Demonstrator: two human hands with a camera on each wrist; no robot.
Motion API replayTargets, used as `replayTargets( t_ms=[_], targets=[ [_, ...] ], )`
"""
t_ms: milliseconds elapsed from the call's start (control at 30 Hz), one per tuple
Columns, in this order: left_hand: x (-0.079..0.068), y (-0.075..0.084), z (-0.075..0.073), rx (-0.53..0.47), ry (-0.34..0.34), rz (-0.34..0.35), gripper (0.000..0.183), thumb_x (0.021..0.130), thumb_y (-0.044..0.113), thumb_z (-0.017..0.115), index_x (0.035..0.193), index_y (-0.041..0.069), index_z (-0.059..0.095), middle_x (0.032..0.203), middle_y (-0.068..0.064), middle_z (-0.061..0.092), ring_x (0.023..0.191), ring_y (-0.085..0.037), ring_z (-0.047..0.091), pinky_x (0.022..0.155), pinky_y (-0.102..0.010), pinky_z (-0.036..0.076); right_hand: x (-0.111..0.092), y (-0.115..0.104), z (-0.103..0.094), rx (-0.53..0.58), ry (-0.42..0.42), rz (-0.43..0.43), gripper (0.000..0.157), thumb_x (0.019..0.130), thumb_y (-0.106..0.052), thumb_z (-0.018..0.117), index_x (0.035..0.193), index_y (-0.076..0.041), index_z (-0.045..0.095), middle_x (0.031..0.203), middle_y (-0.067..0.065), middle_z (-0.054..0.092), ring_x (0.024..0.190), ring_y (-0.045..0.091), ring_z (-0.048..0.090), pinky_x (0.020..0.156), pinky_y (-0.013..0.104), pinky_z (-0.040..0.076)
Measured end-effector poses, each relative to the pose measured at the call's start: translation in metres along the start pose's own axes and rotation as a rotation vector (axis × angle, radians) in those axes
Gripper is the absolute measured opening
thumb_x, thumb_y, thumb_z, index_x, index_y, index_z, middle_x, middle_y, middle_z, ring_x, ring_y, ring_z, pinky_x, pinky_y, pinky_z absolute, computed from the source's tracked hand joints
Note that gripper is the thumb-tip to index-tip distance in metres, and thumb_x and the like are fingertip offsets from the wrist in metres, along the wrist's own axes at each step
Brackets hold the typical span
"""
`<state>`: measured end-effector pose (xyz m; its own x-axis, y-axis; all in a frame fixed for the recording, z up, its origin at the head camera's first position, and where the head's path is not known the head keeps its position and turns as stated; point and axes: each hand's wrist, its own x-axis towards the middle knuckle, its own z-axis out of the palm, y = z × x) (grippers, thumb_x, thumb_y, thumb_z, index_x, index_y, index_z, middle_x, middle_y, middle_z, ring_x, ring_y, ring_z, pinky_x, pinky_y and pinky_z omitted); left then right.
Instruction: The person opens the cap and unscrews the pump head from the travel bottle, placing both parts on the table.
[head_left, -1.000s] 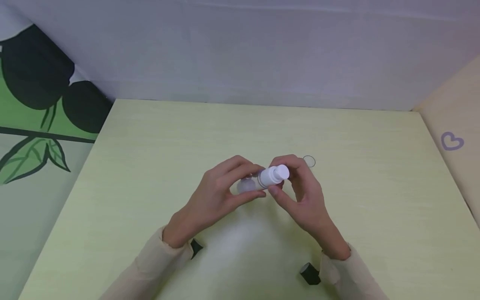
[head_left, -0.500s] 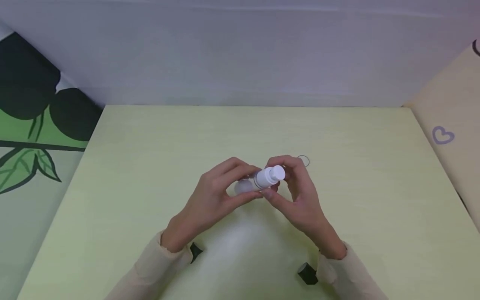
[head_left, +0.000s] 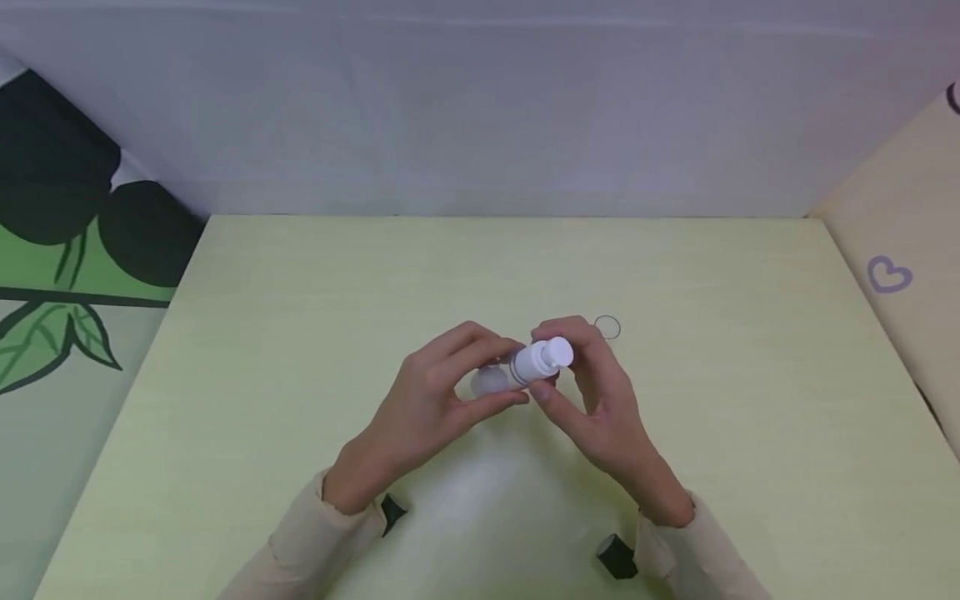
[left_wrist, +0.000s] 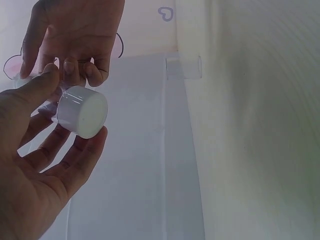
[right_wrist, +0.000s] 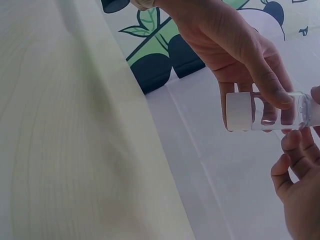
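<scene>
A small pump bottle [head_left: 530, 363] with a clear body, a white base and a white pump top [head_left: 557, 353] is held tilted above the table, its top toward the right. My left hand [head_left: 435, 392] grips the clear body between thumb and fingers. At the white collar, my right hand [head_left: 600, 400] pinches with thumb and fingertips. The left wrist view shows the bottle's white base [left_wrist: 84, 112] facing the camera, and the right wrist view shows the see-through body [right_wrist: 280, 112] between the left thumb and fingers. Part of the collar is hidden by the right fingers.
A clear cylindrical cap [left_wrist: 184, 67] stands on the pale table [head_left: 300, 333], just beyond the right hand. Dark blocky pieces [head_left: 617, 557] show beside both cuffs. A lilac wall [head_left: 480, 117] rises behind the table, and a painted panel [head_left: 82, 350] stands at left.
Both hands keep their hold on the bottle with almost no movement. The head view has shifted slightly, so the table's far edge sits a little lower and further left.
</scene>
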<state>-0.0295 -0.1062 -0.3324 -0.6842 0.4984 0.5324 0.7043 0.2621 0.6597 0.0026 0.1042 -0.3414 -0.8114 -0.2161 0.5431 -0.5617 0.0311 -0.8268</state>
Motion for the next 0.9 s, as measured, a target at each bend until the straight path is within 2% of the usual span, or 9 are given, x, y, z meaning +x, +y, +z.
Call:
replayTargets(
  t_ms=[167,367,533,733,900],
  targets=[
    [0.0010,0.0016,0.0000,0.004,0.009,0.008,0.040,0.082,0.022,0.091,0.118,0.015,0.074,0.107,0.003,0.071,0.096,-0.009,0.068,0.085,-0.026,0.059,0.0008,-0.0002,-0.0002,0.028,0.008,0.005,0.048,0.099,-0.013,0.070,0.129,0.013,0.044,0.116,0.004,0.056,0.091,0.015,0.055,0.075,0.024,0.051],
    [0.0014,0.0031,-0.0003,0.007,-0.001,-0.001,0.041,0.082,0.021,0.091,0.119,0.015,0.074,0.108,0.002,0.070,0.097,-0.009,0.068,0.086,-0.026,0.059,0.0009,-0.0001,-0.0006,0.047,0.014,-0.009,0.040,0.099,-0.007,0.068,0.124,0.014,0.045,0.116,0.005,0.056,0.092,0.016,0.054,0.075,0.025,0.050],
    [0.0017,0.0041,-0.0008,0.012,-0.007,-0.007,0.042,0.082,0.021,0.091,0.119,0.014,0.073,0.109,0.002,0.070,0.098,-0.010,0.068,0.086,-0.027,0.060,0.0004,-0.0019,-0.0006,0.038,0.007,0.004,0.036,0.099,-0.006,0.064,0.126,0.013,0.047,0.120,0.004,0.056,0.101,0.018,0.053,0.086,0.025,0.050],
    [0.0023,0.0043,-0.0009,0.015,-0.004,-0.003,0.043,0.081,0.022,0.091,0.119,0.014,0.073,0.109,0.001,0.071,0.098,-0.011,0.068,0.086,-0.026,0.059,0.0003,-0.0042,-0.0008,0.033,-0.005,0.029,0.036,0.096,0.003,0.057,0.130,0.013,0.050,0.126,0.002,0.056,0.113,0.020,0.051,0.099,0.027,0.048],
    [0.0021,0.0046,-0.0003,0.011,-0.002,0.001,0.042,0.082,0.022,0.091,0.119,0.014,0.073,0.109,0.002,0.071,0.098,-0.010,0.068,0.085,-0.026,0.059,0.0005,-0.0062,-0.0013,0.040,-0.013,0.073,0.044,0.096,-0.001,0.062,0.135,0.011,0.045,0.123,0.002,0.053,0.103,0.018,0.053,0.088,0.025,0.050]
  ],
)
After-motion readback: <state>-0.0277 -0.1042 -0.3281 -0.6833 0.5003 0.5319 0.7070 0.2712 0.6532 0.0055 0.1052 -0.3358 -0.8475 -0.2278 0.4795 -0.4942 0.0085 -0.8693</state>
